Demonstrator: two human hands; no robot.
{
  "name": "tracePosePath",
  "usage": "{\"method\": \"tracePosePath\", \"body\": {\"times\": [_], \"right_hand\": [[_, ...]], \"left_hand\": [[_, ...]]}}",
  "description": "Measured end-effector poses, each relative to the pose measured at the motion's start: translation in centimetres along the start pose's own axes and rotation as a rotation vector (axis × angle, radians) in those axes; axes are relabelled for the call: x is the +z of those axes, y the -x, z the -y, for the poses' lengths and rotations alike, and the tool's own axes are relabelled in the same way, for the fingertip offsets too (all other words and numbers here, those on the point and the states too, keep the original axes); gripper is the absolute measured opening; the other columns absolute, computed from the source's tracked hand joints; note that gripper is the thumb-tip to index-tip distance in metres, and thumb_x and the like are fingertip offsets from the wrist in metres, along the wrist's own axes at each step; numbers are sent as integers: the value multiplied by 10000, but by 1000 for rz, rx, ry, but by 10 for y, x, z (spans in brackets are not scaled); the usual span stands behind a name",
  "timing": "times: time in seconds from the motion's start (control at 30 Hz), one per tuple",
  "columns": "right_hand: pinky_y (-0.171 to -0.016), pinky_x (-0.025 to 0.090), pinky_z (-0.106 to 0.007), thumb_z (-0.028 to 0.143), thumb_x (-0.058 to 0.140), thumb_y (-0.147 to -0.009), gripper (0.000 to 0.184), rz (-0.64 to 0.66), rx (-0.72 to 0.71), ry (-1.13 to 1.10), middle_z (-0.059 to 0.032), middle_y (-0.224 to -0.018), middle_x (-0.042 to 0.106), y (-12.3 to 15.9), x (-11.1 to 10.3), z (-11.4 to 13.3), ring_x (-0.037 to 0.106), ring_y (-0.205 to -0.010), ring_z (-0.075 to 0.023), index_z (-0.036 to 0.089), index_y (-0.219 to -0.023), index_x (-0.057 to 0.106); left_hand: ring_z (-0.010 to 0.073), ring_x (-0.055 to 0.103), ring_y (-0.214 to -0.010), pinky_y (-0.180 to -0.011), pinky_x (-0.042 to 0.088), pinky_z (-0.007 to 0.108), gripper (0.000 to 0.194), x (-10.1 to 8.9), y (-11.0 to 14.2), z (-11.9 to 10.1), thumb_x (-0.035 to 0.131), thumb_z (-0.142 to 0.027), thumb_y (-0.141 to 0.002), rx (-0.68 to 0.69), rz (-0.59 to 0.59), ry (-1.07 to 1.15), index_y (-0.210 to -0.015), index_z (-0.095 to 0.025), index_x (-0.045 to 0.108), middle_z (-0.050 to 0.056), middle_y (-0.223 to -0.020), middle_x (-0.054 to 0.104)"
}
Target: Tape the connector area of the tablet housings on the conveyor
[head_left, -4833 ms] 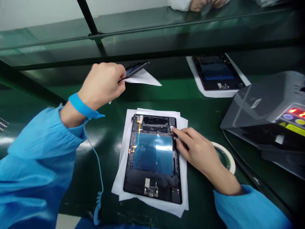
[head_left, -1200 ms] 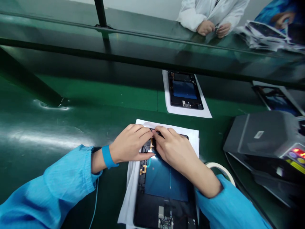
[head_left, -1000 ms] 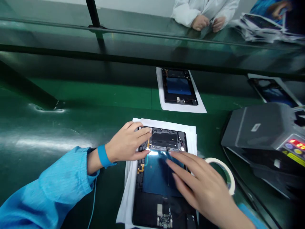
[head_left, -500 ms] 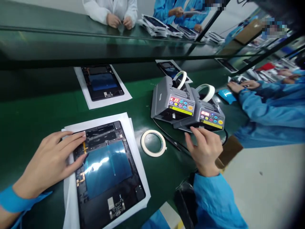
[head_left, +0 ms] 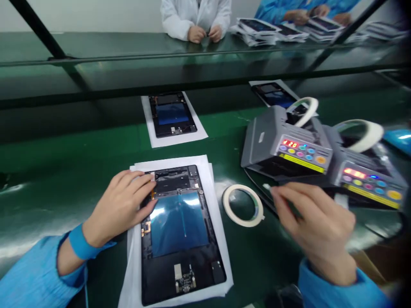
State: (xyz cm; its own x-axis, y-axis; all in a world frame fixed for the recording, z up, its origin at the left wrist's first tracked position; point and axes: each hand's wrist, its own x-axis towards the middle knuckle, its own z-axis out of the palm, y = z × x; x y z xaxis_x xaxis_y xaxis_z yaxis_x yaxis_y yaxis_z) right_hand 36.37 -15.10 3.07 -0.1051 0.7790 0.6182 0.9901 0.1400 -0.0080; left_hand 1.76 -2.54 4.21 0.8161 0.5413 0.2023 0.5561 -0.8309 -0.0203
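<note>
My left hand (head_left: 125,203) lies on the upper left of an opened black tablet (head_left: 163,278), fingers stretched out. Its fingertips touch the tablet near a small white piece (head_left: 152,176). A shiny blue battery (head_left: 180,226) fills the tablet's middle. Under the tablet are white paper sheets (head_left: 210,192). My right hand (head_left: 316,226) is in the air right of the tablet, pinching a small piece of white tape (head_left: 266,187) between thumb and forefinger. Between hand and tablet a roll of cream tape (head_left: 226,205) lies flat.
Two grey tape dispensers (head_left: 263,139) with lit panels stand on the right, rolls on top. Behind are two more opened tablets (head_left: 170,113) on paper. A raised shelf edge (head_left: 128,90) crosses the back. Beyond it, co-workers' hands (head_left: 205,33) and stacked tablets (head_left: 257,28) show.
My right hand has come away from the front of the dispensers toward the tablet, now with a piece of tape pinched. My left hand keeps its place on the tablet. The view has turned left.
</note>
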Motion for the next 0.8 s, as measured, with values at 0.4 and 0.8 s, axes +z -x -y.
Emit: {"method": "tracePosePath", "body": {"times": [0.4,0.8], "right_hand": [[-751,528,-324,248,431,-917,292,421,-271,-479,-100,-1097,623,-42,80,45,601,-954,-189,167,-1146,594],[-701,507,-336,296,396,-914,344,477,-298,-409,-104,-1093,615,-42,75,50,582,-891,-201,164,-1156,601]], "left_hand": [[227,596,-742,-653,523,364,208,20,-67,-62,566,-333,-863,-89,95,187,-844,-128,599,59,-772,602],[194,572,-757,-708,504,336,158,33,-70,-64,476,-225,-896,-141,99,241,-836,-142,596,45,-782,586]]}}
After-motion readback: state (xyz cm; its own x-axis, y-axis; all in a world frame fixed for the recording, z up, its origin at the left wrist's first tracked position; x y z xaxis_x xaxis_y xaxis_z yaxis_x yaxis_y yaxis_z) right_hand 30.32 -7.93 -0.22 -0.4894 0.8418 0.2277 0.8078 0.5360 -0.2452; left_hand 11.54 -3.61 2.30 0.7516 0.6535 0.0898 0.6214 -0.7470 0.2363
